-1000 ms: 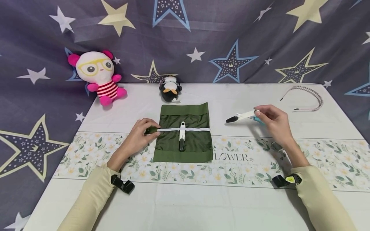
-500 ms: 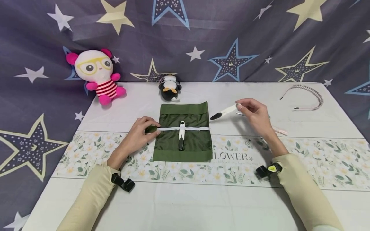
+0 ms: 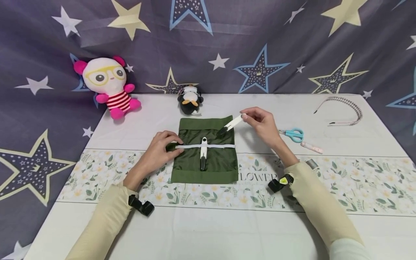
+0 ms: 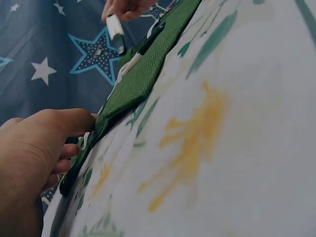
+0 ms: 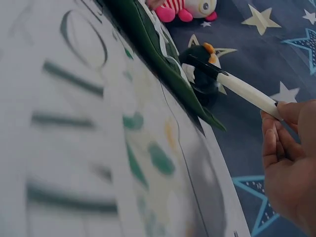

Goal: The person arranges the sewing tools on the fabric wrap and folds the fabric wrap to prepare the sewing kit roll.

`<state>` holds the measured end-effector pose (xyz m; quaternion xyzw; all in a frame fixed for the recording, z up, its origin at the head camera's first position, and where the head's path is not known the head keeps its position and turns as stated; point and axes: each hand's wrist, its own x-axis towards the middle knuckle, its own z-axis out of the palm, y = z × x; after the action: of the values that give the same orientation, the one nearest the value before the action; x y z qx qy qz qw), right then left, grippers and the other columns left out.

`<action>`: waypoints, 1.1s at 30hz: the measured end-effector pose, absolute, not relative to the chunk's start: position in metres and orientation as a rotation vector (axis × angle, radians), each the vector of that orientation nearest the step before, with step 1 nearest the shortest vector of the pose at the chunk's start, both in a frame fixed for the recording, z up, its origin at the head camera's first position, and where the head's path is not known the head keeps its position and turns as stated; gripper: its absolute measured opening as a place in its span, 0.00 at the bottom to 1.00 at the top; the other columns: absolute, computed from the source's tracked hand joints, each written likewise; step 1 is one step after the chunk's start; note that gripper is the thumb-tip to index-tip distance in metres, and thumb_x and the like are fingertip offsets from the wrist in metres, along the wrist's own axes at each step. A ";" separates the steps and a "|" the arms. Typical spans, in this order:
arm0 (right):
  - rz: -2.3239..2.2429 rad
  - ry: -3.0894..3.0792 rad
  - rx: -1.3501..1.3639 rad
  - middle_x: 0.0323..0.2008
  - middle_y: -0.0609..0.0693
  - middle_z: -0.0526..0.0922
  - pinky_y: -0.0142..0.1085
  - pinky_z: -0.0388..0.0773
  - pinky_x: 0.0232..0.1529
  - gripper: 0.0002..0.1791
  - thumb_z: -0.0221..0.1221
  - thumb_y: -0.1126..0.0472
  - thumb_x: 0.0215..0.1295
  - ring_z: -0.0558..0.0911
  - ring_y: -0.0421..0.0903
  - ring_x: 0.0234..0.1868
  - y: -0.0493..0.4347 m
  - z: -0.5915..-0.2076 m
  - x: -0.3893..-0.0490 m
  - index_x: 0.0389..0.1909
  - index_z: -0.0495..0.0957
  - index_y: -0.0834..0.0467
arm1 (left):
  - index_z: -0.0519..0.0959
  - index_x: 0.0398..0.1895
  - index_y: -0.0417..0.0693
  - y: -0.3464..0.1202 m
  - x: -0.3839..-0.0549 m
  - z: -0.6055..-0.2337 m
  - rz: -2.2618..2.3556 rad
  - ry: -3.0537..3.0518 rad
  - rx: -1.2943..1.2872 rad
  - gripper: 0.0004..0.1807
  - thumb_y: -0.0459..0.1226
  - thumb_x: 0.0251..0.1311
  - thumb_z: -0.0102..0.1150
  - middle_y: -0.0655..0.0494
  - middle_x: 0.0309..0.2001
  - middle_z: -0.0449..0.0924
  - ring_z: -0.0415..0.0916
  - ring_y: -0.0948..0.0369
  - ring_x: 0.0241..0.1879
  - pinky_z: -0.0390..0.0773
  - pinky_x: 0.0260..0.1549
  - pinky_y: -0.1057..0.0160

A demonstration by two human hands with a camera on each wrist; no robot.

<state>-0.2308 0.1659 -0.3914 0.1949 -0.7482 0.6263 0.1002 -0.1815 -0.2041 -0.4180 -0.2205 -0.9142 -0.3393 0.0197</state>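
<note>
A dark green cloth organizer lies flat in front of me, with a white elastic band across its middle. Under the band sits a pair of white thread snips, black tip toward me. My left hand pinches the organizer's left edge by the band's end; the left wrist view shows this hand with other fingers curled below the edge. My right hand pinches a second pair of white thread snips by its end. Their black tip points down-left, above the organizer's upper right part.
Right of the organizer lie blue-handled scissors and a small pink item. A grey object is partly hidden by my right sleeve. A headband lies back right; a penguin plush and a panda plush are behind.
My right hand has carried the second snips leftward, from beside the scissors to over the organizer. The scissors and pink item are now uncovered. My left hand stays at the organizer's edge.
</note>
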 end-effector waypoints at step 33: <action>1.780 -2.475 0.775 0.26 0.61 0.75 0.36 0.61 0.28 0.14 0.56 0.65 0.79 0.59 0.44 0.19 0.082 -0.388 -0.259 0.56 0.84 0.67 | 0.85 0.51 0.48 -0.184 -0.188 -0.419 -1.066 -2.868 -0.710 0.13 0.41 0.67 0.70 0.44 0.62 0.74 0.65 0.43 0.63 0.62 0.64 0.39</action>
<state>-0.2592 0.0823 -0.3878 0.2465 -0.7868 0.5659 -0.0020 -0.1880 -0.1843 -0.4186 -0.2261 -0.9131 -0.3392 0.0001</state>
